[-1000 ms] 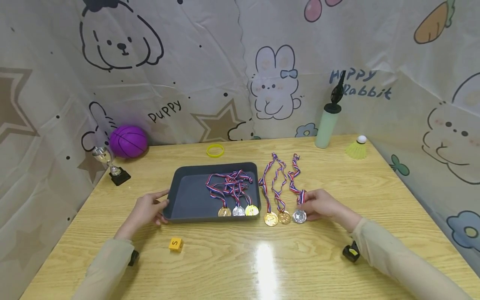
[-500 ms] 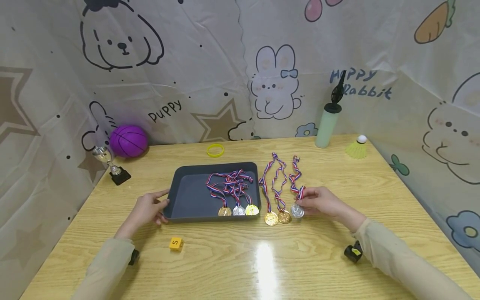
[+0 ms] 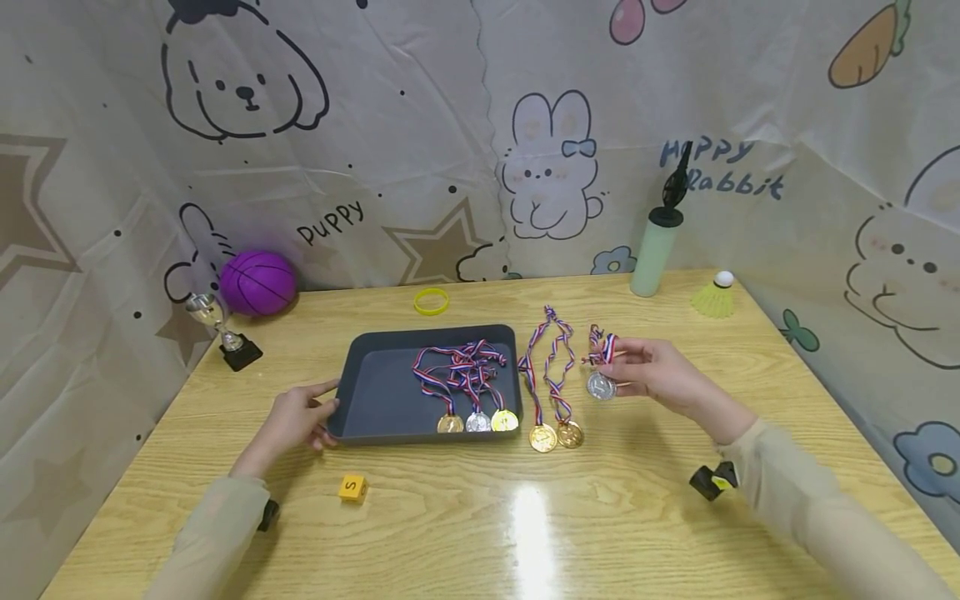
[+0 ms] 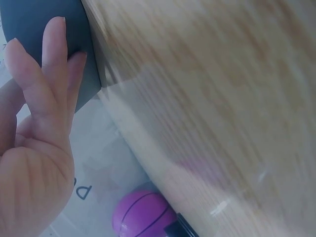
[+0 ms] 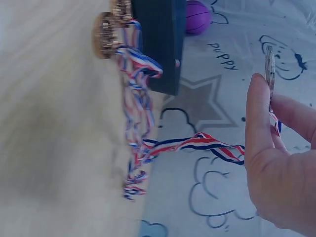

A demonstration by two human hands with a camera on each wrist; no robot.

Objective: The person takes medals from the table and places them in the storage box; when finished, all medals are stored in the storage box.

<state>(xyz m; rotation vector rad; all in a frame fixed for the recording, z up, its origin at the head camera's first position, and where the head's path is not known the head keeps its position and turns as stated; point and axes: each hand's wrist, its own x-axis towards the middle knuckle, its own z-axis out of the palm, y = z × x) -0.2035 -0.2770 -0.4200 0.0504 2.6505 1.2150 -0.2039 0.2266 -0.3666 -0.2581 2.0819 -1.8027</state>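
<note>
My right hand pinches a silver medal near its striped ribbon and holds it raised over the table. The right wrist view shows this silver medal edge-on above the fingertips, its ribbon trailing down. Two gold medals, one left and one right, lie beside the tray, ribbons stretched away from me. My left hand touches the left side of the dark grey tray, its fingers extended. Inside the tray's right half are a bronze-gold medal, a silver one and a bright gold one.
A yellow letter cube lies in front of the tray, a yellow wristband behind it. At the back left are a trophy cup and a purple basketball. A green hand pump and yellow shuttlecock stand back right.
My right hand has lifted the silver medal off the table and moved it away from me, its ribbon bunching up. The left hand and tray have stayed put.
</note>
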